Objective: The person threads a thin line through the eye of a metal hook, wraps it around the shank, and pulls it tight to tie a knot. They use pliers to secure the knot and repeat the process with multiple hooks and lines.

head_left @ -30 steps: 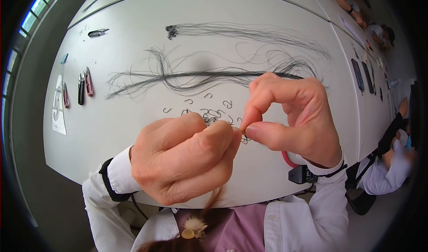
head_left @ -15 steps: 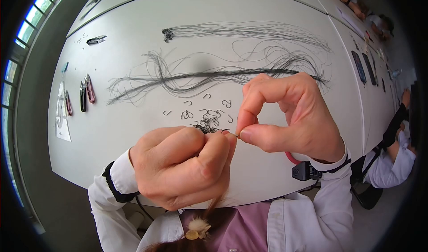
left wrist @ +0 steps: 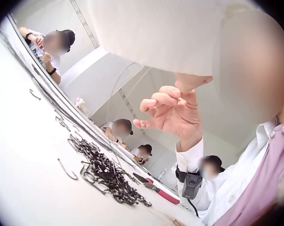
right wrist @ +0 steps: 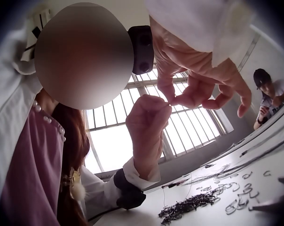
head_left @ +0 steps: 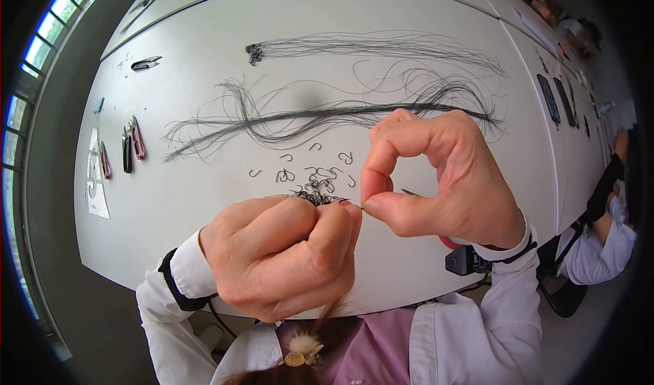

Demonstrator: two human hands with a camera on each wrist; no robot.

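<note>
Close above a white desk, the left hand, fingers curled into a fist, and the right hand, thumb and forefinger pinched, meet on something too small to identify, just over a heap of small dark hooks beside long strands.
</note>
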